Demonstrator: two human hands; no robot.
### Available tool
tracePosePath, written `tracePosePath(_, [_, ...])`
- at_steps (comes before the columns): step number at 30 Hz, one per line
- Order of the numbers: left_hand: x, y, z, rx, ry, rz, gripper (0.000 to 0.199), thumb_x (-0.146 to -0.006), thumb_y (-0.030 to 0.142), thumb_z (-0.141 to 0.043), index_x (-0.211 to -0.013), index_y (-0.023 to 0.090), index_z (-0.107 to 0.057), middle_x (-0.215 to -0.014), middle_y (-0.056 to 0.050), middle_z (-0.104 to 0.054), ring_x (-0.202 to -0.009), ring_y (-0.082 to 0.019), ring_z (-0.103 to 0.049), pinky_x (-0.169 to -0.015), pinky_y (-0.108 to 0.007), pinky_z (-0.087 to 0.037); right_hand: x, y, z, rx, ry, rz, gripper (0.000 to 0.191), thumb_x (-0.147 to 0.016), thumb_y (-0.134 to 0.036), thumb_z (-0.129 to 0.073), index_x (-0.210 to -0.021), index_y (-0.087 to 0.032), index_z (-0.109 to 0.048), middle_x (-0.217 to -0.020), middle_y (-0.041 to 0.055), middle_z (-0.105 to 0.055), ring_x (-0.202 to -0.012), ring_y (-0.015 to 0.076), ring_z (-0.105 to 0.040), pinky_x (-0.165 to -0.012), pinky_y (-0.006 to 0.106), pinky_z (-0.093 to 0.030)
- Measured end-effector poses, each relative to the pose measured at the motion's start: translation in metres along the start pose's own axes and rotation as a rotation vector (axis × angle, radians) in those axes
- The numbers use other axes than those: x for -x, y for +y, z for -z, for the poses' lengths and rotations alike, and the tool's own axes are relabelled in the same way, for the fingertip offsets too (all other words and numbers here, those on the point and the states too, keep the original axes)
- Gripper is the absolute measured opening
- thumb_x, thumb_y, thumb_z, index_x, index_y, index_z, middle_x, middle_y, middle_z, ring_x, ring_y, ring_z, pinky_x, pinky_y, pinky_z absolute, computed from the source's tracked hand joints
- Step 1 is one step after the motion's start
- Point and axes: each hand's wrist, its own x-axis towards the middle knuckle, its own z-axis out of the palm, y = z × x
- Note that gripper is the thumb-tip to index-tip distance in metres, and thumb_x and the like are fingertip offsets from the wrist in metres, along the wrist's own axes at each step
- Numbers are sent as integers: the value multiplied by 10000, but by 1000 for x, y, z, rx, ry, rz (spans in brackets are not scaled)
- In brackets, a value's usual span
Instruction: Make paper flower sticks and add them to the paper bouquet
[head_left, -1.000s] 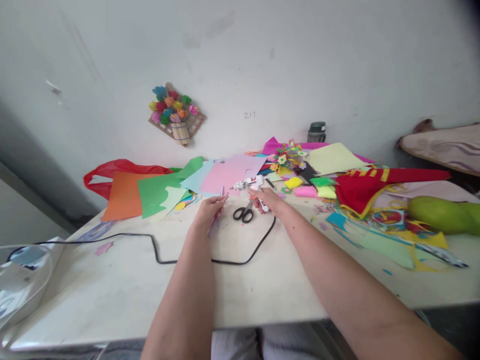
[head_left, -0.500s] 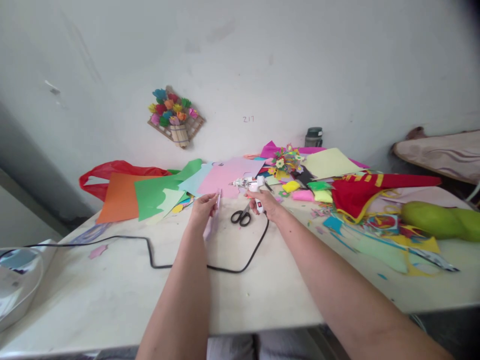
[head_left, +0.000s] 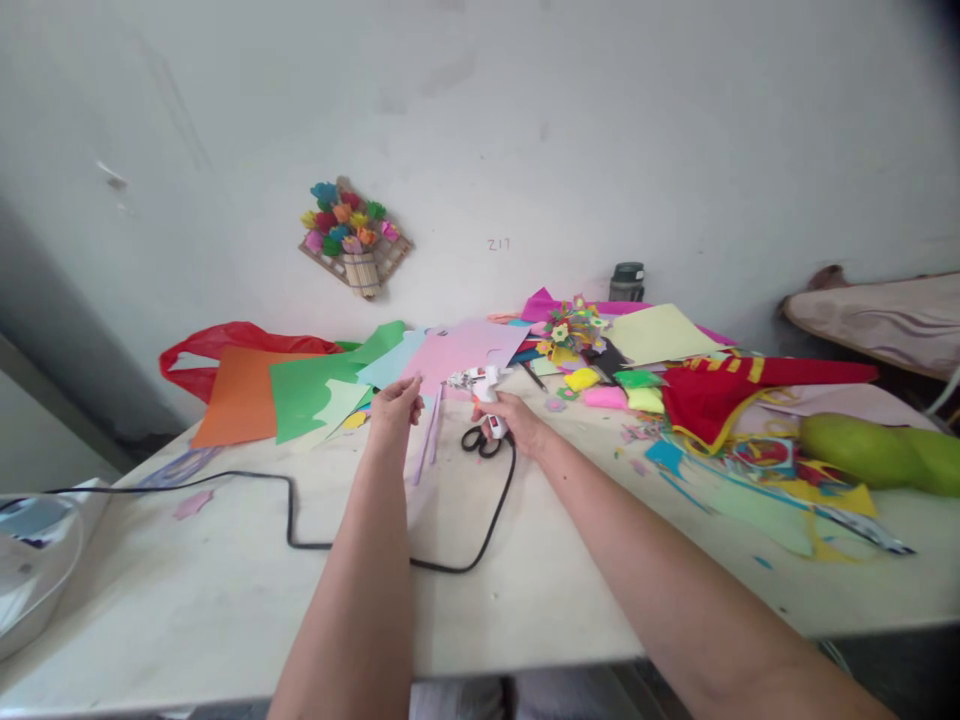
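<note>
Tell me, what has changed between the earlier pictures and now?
The left hand shifted left and appears to have let go of the long, thin purple strips, now apart from it. The right hand moved the white glue gun left, bringing it nearer the strips' far end. The black-handled metal scissors stayed put.

The one view comes from a camera worn on the person's head, facing forward and down over the tabletop [head_left: 187,600] toward the wall [head_left: 600,120] behind it. It looks from just behind the near edge, close enough to catch the clothed lap [head_left: 457,697] at the bottom, with the left hand [head_left: 394,404] and right hand [head_left: 517,420] farther off, near the view's middle
</note>
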Motion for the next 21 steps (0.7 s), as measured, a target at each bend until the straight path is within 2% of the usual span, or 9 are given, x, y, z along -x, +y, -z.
tracePosePath(3, [-4, 5, 3, 14, 121, -38, 344, -560, 385, -674, -752, 115, -583, -431, 53, -474, -324, -34, -363, -323, -162, -257, -2, 2, -8, 241, 4, -11, 225, -741, -364, -502, -820, -155, -519, -771, 34, -608, -449, 71, -485, -391, 194, -372])
tracePosePath(6, [-7, 18, 10, 18, 250, -112, 355, -558, 401, -664, -766, 123, -589, -459, 51, -486, -331, -32, -374, -336, -163, -285, -7, 2, -17, 669, 43, 69, 253, -755, -384, -495, -873, -169, -559, -818, 41, -623, -615, 124, -560, -535, 227, -418])
tracePosePath(9, [-7, 40, 15, 18, 293, -227, 334, -575, 391, -650, -776, 129, -597, -479, 50, -494, -334, -30, -381, -335, -161, -291, -11, 1, -31, 1042, 14, 181, 306, -775, -366, -472, -1032, -215, -541, -1005, 57, -601, -916, 205, -553, -731, 295, -411])
tracePosePath(11, [-5, 56, 15, 17, 297, -276, 312, -602, 376, -630, -782, 123, -602, -488, 42, -507, -334, -33, -391, -333, -162, -298, -13, 1, -45, 1222, -63, 213, 343, -793, -327, -431, -1112, -219, -495, -1090, 85, -560, -972, 239, -536, -756, 339, -404])
tracePosePath(13, [-3, 67, 11, 17, 286, -298, 294, -609, 357, -625, -772, 114, -598, -503, 31, -532, -325, -35, -395, -332, -167, -308, -15, 3, -62, 1352, -145, 225, 352, -795, -337, -421, -1109, -193, -490, -1090, 115, -549, -949, 263, -547, -735, 367, -415])
tracePosePath(15, [-1, 73, 4, 13, 232, -304, 292, -611, 357, -625, -763, 110, -592, -533, 16, -562, -334, -38, -414, -347, -172, -332, -17, 8, -80, 1410, -184, 319, 336, -787, -318, -430, -1082, -171, -496, -1048, 122, -562, -908, 257, -561, -711, 363, -429])
tracePosePath(17, [1, 72, -7, 11, 153, -279, 303, -608, 364, -633, -763, 108, -586, -561, 4, -582, -355, -41, -438, -367, -172, -350, -18, 14, -96, 1434, -149, 396, 301, -784, -263, -423, -1047, -145, -509, -1011, 126, -569, -894, 247, -558, -704, 350, -438])
tracePosePath(19, [3, 68, -18, 25, 78, -226, 321, -597, 368, -647, -775, 108, -584, -576, 0, -590, -374, -44, -457, -382, -172, -355, -20, 18, -108, 1439, -139, 382, 264, -774, -185, -403, -998, -137, -534, -1001, 125, -571, -886, 230, -553, -707, 332, -445])
tracePosePath(21, [5, 62, -29, 57, 27, -177, 335, -589, 375, -657, -779, 109, -585, -586, -1, -594, -378, -43, -459, -390, -177, -359, -20, 20, -114, 1419, -179, 368, 252, -760, -189, -435, -982, -145, -544, -1029, 124, -561, -932, 233, -526, -719, 321, -449])
